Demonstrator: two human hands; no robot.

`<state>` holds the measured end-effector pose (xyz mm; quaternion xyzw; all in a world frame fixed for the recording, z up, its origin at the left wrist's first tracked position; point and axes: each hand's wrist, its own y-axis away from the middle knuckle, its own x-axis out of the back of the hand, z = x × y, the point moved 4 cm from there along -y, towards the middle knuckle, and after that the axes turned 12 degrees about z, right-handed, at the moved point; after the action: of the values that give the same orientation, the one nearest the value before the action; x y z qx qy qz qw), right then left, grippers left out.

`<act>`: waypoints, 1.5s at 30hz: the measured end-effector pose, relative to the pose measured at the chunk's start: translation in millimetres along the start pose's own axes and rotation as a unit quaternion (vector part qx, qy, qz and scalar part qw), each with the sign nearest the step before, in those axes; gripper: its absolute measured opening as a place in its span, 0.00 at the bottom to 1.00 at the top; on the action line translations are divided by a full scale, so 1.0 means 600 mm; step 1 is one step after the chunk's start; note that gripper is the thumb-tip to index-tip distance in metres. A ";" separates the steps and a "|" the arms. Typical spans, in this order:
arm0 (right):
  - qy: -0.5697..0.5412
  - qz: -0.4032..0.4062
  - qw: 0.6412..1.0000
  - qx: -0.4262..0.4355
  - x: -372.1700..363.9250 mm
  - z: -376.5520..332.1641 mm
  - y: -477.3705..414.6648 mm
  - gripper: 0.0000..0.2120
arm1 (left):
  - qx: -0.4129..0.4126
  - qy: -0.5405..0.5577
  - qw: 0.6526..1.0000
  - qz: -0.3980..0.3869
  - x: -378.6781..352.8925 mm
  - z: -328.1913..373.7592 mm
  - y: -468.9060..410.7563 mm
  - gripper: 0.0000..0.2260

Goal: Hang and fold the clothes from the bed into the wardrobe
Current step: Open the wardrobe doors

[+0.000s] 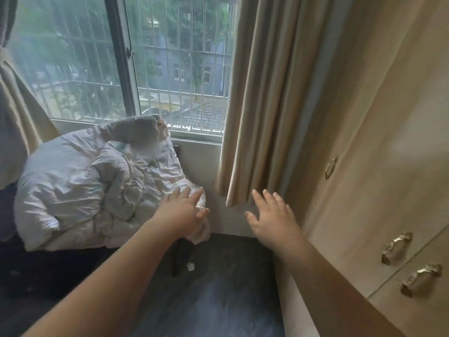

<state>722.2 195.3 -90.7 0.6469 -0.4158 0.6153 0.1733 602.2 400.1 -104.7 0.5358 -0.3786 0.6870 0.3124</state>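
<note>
Fabric heap (80,186), pale and crumpled, fills the left centre of the frame, its long axis rising from lower left toward the sill of the barred window (170,57); whether it is clothing or bedding cannot be told. At right, the beige wardrobe (388,117) stands closed, its front running from lower centre to upper right, with brass handles (397,248) low on the doors. A tan curtain (262,105) hangs between window and wardrobe, above the dark floor (218,288). The left hand (184,212), fingers straight and spread, lies over the heap's lower right corner, contact unclear. The right hand (272,215) hangs wide open below the curtain's hem, holding nothing.
</note>
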 end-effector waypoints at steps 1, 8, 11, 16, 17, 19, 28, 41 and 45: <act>0.000 0.005 1.000 -0.002 -0.005 0.006 -0.030 0.32 | -0.008 -0.001 1.000 0.000 -0.003 0.006 -0.038 0.31; 0.010 0.028 0.998 -0.049 -0.043 0.109 -0.196 0.33 | -0.078 0.036 0.996 -0.019 -0.051 0.094 -0.263 0.31; 0.011 0.051 0.996 -0.075 -0.062 0.172 -0.264 0.33 | -0.115 0.028 0.993 0.000 -0.074 0.152 -0.361 0.31; 0.018 0.064 0.990 -0.124 -0.085 0.280 -0.354 0.33 | -0.188 0.024 0.982 -0.013 -0.113 0.264 -0.490 0.32; 0.023 0.066 0.988 -0.135 -0.085 0.298 -0.368 0.33 | -0.206 0.029 0.978 -0.013 -0.118 0.285 -0.511 0.32; 0.040 0.067 0.984 -0.158 -0.083 0.330 -0.388 0.33 | -0.230 0.046 0.972 -0.007 -0.124 0.325 -0.545 0.32; 0.142 0.108 0.934 -0.310 -0.038 0.402 -0.369 0.32 | -0.425 0.103 0.899 -0.009 -0.165 0.491 -0.633 0.32; 0.242 0.160 0.740 -0.607 0.016 0.198 -0.056 0.32 | -0.712 0.153 0.681 -0.076 -0.122 0.551 -0.412 0.30; 0.253 0.162 0.680 -0.669 0.031 0.141 0.040 0.30 | -0.753 0.171 0.629 -0.086 -0.104 0.564 -0.313 0.30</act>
<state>757.7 112.9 -95.7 0.1014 -0.7551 0.3320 0.5561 942.4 206.7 -83.8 0.0172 -0.6564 0.2118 0.7239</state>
